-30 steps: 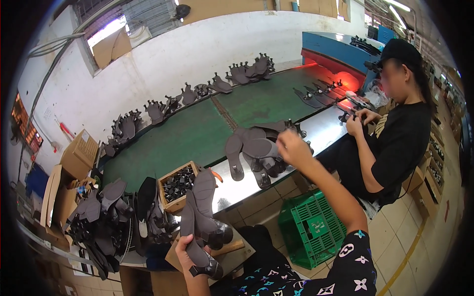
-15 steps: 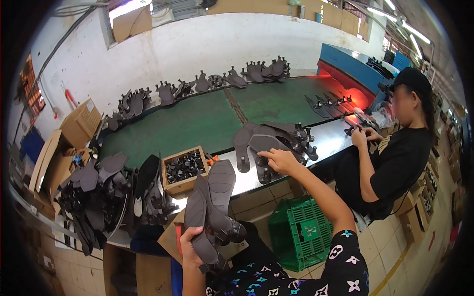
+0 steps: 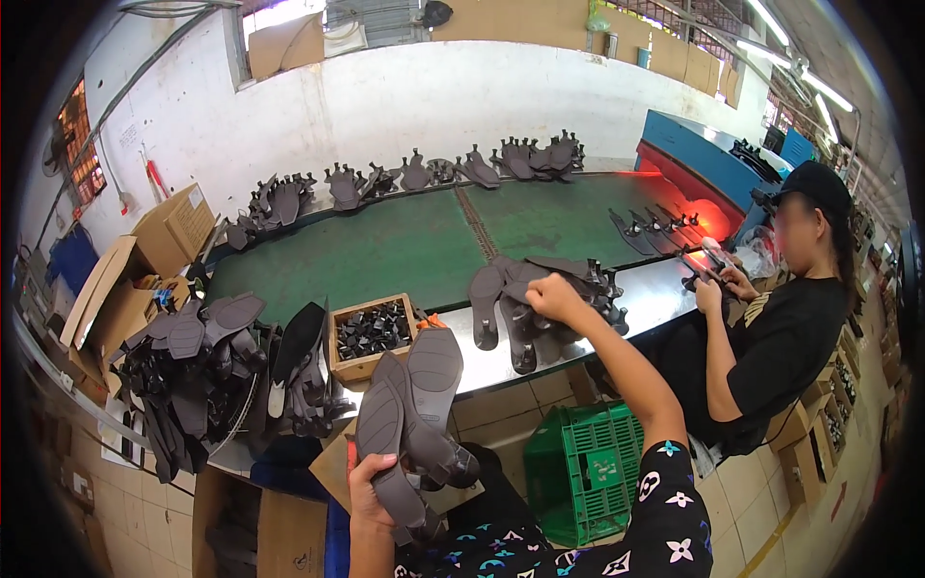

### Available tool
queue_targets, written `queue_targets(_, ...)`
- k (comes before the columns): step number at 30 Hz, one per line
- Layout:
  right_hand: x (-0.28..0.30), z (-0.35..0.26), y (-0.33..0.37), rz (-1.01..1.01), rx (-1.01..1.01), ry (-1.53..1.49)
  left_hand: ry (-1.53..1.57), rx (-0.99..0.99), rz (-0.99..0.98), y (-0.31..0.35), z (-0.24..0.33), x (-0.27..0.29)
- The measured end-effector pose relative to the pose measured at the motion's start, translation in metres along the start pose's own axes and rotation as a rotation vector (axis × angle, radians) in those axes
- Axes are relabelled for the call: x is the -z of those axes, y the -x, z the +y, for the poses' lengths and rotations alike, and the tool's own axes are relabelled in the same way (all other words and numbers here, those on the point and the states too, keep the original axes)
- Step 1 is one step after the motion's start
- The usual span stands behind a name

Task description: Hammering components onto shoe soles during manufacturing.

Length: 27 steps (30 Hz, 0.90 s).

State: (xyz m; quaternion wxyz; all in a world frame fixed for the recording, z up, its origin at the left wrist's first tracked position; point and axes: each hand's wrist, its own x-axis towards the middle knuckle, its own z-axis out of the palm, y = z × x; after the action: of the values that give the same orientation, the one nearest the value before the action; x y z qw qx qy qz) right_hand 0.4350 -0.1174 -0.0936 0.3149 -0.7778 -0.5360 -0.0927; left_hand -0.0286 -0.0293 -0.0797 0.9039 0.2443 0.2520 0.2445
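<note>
My left hand [image 3: 371,486] grips a stack of dark grey heeled shoe soles [image 3: 414,419], held low in front of the steel bench edge. My right hand [image 3: 551,292] reaches out over the bench and rests on a pile of similar grey soles [image 3: 525,299], fingers curled on one of them. A small wooden box of black heel pieces [image 3: 371,332] stands on the bench between my two hands.
A green conveyor belt [image 3: 385,250] runs behind the bench with rows of soles [image 3: 424,173] along its far edge. A large heap of soles [image 3: 207,371] lies at left beside cardboard boxes [image 3: 145,260]. A seated person in black [image 3: 771,337] works at right. A green crate [image 3: 583,467] stands below.
My right hand has dropped from the air onto the sole pile on the bench. The stack in my left hand has stayed low, shifting slightly right as my view turned left.
</note>
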Motion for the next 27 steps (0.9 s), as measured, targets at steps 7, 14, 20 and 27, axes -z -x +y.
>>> queue_targets(7, -0.012, -0.02, 0.003, -0.285, -0.051, 0.183, 0.036, -0.022, -0.051, 0.004, 0.006, -0.015)
queue_targets(14, 0.019, 0.007, -0.022, -0.284, -0.055, -0.03, 0.023, 0.03, -0.09, 0.004, 0.001, -0.022)
queue_targets(20, 0.067, 0.002, -0.089, -0.399, -0.324, -0.156, 0.016, -0.014, -0.088, 0.002, 0.002, -0.001)
queue_targets(27, 0.076, -0.024, -0.129, -0.34, -0.32, -0.066, 0.112, -0.012, -0.085, 0.002, 0.007, -0.025)
